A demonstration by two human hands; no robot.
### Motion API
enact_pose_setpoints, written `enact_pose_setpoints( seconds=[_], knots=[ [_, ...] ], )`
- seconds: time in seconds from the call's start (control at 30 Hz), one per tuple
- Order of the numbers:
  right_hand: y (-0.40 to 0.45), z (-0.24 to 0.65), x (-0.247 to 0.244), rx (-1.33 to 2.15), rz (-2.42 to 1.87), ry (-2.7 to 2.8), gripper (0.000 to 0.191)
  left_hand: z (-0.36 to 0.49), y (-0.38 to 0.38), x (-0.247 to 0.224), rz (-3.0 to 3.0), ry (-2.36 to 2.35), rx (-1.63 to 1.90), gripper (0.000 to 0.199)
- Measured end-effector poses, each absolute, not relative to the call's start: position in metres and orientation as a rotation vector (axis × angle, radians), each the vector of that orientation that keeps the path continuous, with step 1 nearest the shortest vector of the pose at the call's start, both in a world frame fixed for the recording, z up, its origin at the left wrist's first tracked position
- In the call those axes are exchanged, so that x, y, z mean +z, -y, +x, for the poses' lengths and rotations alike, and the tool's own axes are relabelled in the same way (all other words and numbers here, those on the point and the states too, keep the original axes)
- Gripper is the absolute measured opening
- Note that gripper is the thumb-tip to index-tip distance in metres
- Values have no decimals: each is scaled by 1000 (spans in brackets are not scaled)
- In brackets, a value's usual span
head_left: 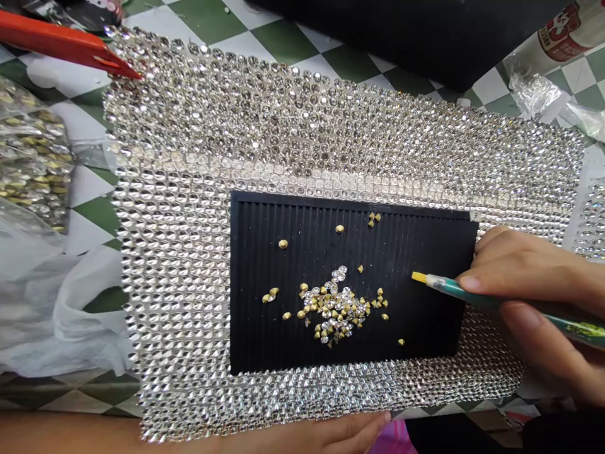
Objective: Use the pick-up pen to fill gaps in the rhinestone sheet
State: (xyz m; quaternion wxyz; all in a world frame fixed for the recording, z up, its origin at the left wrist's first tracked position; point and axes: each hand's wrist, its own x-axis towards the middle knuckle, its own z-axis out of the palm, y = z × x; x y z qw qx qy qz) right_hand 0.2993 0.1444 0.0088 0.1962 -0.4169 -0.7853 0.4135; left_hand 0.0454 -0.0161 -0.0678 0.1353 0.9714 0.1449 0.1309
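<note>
We are pinching a teal wax pick (444,285) in our right grip (534,277), left grip (340,435) spread; bumping the ridged black tray (302,252) would scatter its loose rhinestones (333,309).

Green-white checkered table (278,39), black ribbed tray (255,284)

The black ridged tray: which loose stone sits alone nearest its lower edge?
The lone gold stone at lower right, set apart from the central heap.

Right hand (529,277): wrist cut off at 3 o'clock.
Left hand (340,434): mostly cut off at 6 o'clock.
Pen (501,302): far end cut off at 3 o'clock.
Red tool (51,34): handle cut off at 10 o'clock.
Bag (33,151): cut off at 9 o'clock, contents blurred.
</note>
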Motion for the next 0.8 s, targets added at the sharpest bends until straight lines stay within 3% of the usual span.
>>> enact_pose_setpoints(
  seconds=[0.8],
  knots=[
    [-153,312,7,1121,-1142,2245,25,47,14,-66,2857,-287,314,65]
  ],
)
